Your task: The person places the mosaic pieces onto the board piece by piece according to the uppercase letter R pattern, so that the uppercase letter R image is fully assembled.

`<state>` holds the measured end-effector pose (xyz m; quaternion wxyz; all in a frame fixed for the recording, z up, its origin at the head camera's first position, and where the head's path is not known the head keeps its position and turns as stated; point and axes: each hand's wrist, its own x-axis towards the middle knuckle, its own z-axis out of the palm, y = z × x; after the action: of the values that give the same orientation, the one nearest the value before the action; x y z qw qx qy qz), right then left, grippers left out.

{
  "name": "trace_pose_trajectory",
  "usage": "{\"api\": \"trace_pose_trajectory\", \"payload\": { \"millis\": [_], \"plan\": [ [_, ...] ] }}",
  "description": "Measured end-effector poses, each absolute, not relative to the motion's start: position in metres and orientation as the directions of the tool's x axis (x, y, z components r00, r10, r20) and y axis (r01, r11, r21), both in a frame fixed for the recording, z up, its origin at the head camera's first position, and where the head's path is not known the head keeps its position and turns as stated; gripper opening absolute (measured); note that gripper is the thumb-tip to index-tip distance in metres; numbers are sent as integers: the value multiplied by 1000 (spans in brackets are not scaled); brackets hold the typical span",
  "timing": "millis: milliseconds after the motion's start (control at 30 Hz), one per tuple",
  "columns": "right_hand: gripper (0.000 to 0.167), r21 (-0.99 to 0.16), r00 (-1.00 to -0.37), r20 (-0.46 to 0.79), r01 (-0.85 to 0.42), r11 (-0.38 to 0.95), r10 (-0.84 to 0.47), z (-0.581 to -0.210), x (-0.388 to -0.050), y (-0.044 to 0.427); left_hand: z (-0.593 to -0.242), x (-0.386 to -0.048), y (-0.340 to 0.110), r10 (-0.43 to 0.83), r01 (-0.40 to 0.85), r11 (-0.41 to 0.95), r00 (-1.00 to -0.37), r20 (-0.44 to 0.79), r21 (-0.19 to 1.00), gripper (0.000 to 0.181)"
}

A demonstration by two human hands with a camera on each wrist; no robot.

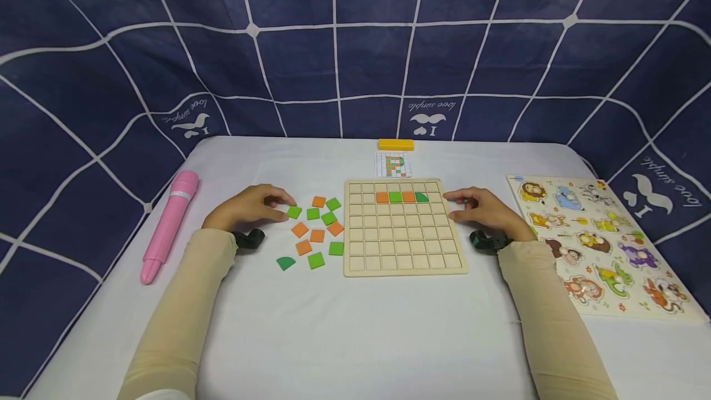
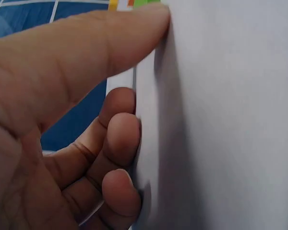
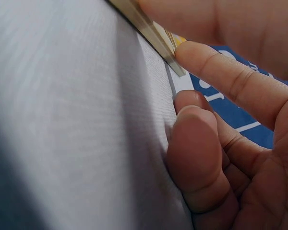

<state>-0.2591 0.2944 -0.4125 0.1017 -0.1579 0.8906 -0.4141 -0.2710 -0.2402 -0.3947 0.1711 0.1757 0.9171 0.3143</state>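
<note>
My left hand is at the left of the loose tiles, its thumb and index fingertips at the edges of a green square tile, apparently pinching it on the table. Its other fingers curl loosely in the left wrist view. My right hand rests beside the wooden grid board, index finger and thumb touching its right edge. An upper row of the board holds an orange tile, a green tile, another orange tile and a dark green quarter-round tile.
Several loose orange and green square tiles and a dark green quarter-round tile lie left of the board. Behind it are a pattern card and a yellow block. A pink pen-shaped object lies left, an animal puzzle board right.
</note>
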Motion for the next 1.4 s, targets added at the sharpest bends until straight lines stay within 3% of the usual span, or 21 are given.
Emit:
{"api": "trace_pose_trajectory", "payload": {
  "millis": [433, 800, 1400],
  "plan": [
    [54, -779, -925, -42, -206, 592, -378, -414, -259, 296, -397, -273, -247, 352, 192, 723, -929, -115, 664, 35],
    [57, -776, -929, -64, -183, 604, -364, -417, -260, 296, -395, -271, -215, 273, 157, 669, -961, -43, 727, 40],
    [56, -776, -931, -62, -182, 604, -359, -413, -258, 295, -386, -269, -128, 382, 201, 611, -922, -63, 766, 37]
  ]
}}
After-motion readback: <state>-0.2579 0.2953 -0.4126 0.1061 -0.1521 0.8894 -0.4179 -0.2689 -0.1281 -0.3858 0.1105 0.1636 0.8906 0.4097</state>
